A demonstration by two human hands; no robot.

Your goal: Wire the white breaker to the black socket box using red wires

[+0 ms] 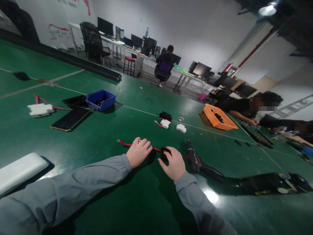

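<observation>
My left hand (139,152) is closed around a red cable (126,144), whose ring terminal sticks out to the left. From that hand the cable runs right to a small black block (163,155). My right hand (175,162) has its thumb and fingers around this block and covers part of it. Just to the right lies a black power drill (194,160), its bit pointing away from me. Beyond my hands sit a white module with a short red lead (165,123), another white module (181,128) and a black block (165,116).
A blue bin (101,99) and a dark phone (71,119) are at left, near a white module with red cable (40,110). An orange basket (220,118) holds dark parts at right. A white case (22,171) lies left of my forearm. Other people (259,104) work at the right.
</observation>
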